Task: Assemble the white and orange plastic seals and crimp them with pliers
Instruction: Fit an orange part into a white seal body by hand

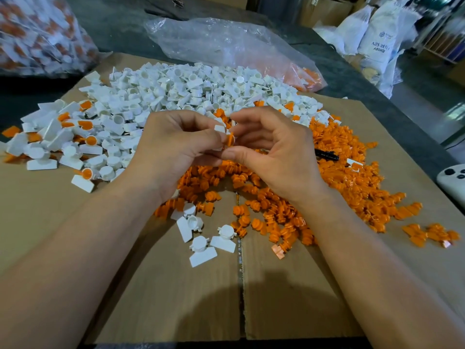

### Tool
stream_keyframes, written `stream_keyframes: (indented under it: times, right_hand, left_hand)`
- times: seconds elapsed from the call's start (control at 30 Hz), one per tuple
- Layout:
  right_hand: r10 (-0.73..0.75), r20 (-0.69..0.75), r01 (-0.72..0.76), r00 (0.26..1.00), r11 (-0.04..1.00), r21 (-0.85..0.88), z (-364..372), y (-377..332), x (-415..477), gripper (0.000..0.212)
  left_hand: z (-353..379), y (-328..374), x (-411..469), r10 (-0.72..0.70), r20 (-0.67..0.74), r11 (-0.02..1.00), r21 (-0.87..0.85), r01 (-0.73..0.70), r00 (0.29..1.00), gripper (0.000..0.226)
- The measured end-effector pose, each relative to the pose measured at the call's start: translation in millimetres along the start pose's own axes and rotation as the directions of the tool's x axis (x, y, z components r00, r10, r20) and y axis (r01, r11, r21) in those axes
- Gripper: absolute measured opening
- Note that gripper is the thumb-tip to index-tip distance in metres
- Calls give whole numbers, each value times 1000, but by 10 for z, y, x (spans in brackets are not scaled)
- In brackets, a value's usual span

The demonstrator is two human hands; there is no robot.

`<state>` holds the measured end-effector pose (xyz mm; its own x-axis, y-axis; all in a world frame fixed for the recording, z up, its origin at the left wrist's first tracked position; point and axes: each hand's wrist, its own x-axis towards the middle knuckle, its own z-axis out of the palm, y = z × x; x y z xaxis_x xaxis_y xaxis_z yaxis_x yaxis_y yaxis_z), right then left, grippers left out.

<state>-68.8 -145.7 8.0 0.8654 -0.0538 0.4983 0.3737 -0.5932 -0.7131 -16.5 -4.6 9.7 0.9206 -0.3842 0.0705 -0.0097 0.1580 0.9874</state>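
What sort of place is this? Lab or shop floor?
Likely a factory or warehouse workbench, not a lab: bulk heaps of white seal bodies and orange inserts on flattened cardboard, a clear bag of white and orange parts, and sacks marked ABS behind.

Stock as I logged it:
- White seal bodies (176, 91): round cup with a flat tag, heaped loose at the far side of the cardboard (176, 298).
- Orange inserts (339, 177): ribbed plugs, spread centre and right, meeting the white heap.
- Assembled seals (63, 137): orange showing in some cups, piled at left.
- Three stray bodies (201, 238): near centre.
- Held body (219, 128) and held insert (230, 139): touching, pinched between left hand (173, 147) and right hand (274, 152).
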Motion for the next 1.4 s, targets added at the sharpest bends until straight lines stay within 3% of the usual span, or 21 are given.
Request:
stream_keyframes:
  times: [0.5,0.73,1.13,1.4]
  right_hand:
    - [-32,-48,31,998,999,-33,9,13,0,38]
    - [11,-15,-11,1000,1000,-22,5,24,6,33]
    - [-83,-11,82,996,995,-54,5,28,8,26]
    - [-68,-2,68,998,995,-70,1,48,15,25]
  left_hand:
    - [4,25,-28,52,-11,997,53,-51,999,19]
    - [9,23,-33,32,-16,999,42,-31,999,17]
    - [13,14,-19,24,-19,998,52,-23,1000,17]
    - [15,19,-28,-15,10,999,45,14,1000,16]
